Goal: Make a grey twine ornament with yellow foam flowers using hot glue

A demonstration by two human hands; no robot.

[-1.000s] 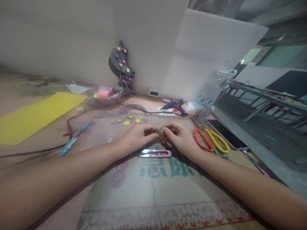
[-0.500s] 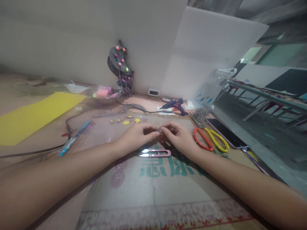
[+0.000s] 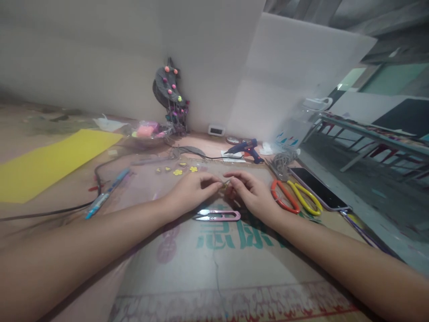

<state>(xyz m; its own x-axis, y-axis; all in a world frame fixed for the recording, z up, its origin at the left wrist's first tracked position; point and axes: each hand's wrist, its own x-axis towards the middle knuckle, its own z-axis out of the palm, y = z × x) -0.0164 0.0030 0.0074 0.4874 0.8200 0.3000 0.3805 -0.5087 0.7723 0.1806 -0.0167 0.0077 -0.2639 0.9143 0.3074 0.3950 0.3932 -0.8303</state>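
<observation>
Head view. Left hand [image 3: 189, 190] and right hand [image 3: 253, 192] met at mid-frame, thumbs and fingertips pinched on a small yellowish piece [image 3: 225, 184] (mostly hidden, shape unclear). Judged light, probably pliable and easily creased; best held by its edges, fingertips only. Snips [image 3: 228, 216] lay just below. Surface, lower centre: printed board [image 3: 174, 275], apparently cardboard, with green lettering. Yellow flower cutouts [image 3: 177, 172] lay left of centre. Room: pale panels [image 3: 291, 67] stood across the top; a long table [image 3: 378, 136] ran along the right side.
</observation>
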